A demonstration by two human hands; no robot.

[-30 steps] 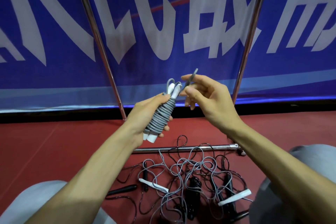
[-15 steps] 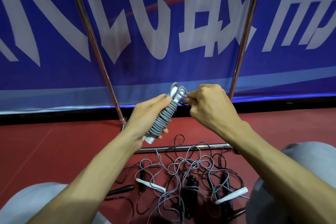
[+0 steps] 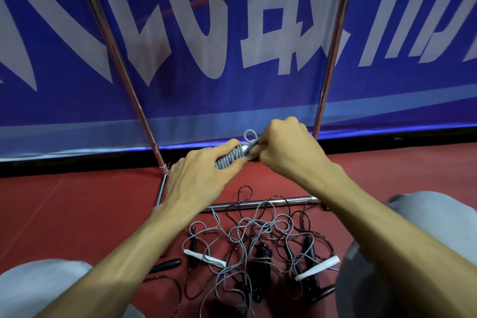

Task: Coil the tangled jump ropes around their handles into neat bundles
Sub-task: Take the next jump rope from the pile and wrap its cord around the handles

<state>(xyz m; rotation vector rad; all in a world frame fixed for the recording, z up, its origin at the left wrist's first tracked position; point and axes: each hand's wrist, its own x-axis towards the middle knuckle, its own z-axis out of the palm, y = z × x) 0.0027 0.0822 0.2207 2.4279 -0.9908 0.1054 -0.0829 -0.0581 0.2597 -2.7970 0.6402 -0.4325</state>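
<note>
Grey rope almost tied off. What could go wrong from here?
1. The end loop beside the right hand looks loose; it may slip and unwind the grey bundle in the left hand.
2. The grey and black ropes on the floor overlap; pulling one will likely drag others.

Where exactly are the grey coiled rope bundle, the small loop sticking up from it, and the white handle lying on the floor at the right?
grey coiled bundle [image 3: 228, 159]: head view, on the wound turns between the hands.
small loop [image 3: 249, 134]: head view, on its curved top.
white handle [image 3: 318, 268]: head view, mid-length of the handle.
</note>
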